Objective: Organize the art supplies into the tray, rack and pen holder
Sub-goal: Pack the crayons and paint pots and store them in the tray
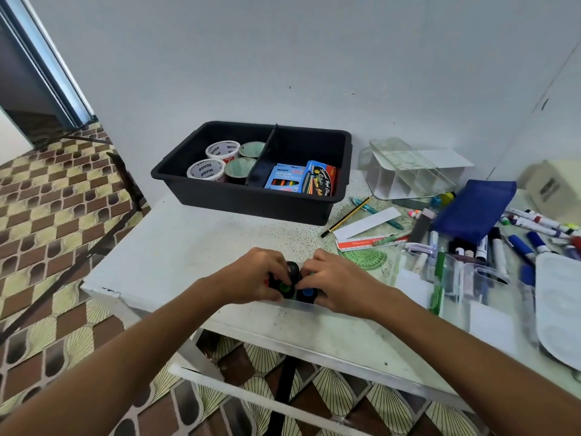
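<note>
Both hands [251,275] [338,283] around, seemingly, ink bottles [290,286]

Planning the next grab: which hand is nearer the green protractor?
Right. The right hand sits just beside the green protractor; the left hand lies beyond it, farther away.

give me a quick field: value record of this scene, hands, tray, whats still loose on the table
left hand: left hand grips a black jar with a green cap
right hand: right hand grips a black jar with a blue cap
tray: black tray, divided in two
tray left part: tape rolls
tray right part: crayon boxes
loose on table: pencil, ruler, blue pouch, markers
clear organizer: clear organizer at the wall, right of the tray
</note>
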The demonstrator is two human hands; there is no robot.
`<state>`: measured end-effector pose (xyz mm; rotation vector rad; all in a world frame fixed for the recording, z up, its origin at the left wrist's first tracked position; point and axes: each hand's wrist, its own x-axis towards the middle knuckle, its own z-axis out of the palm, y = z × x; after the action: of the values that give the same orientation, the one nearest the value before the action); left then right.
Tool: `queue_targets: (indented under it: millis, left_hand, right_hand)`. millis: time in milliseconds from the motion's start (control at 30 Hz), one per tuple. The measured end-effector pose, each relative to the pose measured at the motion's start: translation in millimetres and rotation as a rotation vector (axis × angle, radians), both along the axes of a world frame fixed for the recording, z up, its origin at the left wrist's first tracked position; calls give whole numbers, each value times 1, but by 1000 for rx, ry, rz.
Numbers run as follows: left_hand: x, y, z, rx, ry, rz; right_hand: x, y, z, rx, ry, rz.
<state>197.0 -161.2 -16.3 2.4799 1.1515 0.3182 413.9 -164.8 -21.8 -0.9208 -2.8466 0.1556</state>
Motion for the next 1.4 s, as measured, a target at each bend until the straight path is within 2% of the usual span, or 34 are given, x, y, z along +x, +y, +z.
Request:
queue_targets:
  millis: [300, 467, 600, 733, 833, 1067, 1267, 1400]
  left_hand:
    - [-9, 2, -9, 34, -74, -10]
    - [-16, -3, -26, 188, -116, 16]
    - [-19, -8, -34, 237, -201, 60]
    - [-24, -13, -35, 310, -201, 80]
    - [-33, -16, -34, 376, -158, 114]
    - [-46, -20, -36, 292, -119, 109]
    - [-48, -22, -36, 230, -122, 109]
    - [-48, -21, -33, 223, -106, 101]
  right_hand:
    - [-7, 0, 14, -96, -137, -19]
    - [-7, 0, 14, -110, -108, -66]
    - [-5, -2, 13, -134, -75, -98]
    - [-10, -3, 11, -178, 81, -169]
    - [-19, 0, 8, -134, 63, -176]
    - [-33, 10, 8, -207, -17, -130]
    - [-44, 9, 11, -9, -207, -25]
    - [-46, 9, 11, 10, -206, -22]
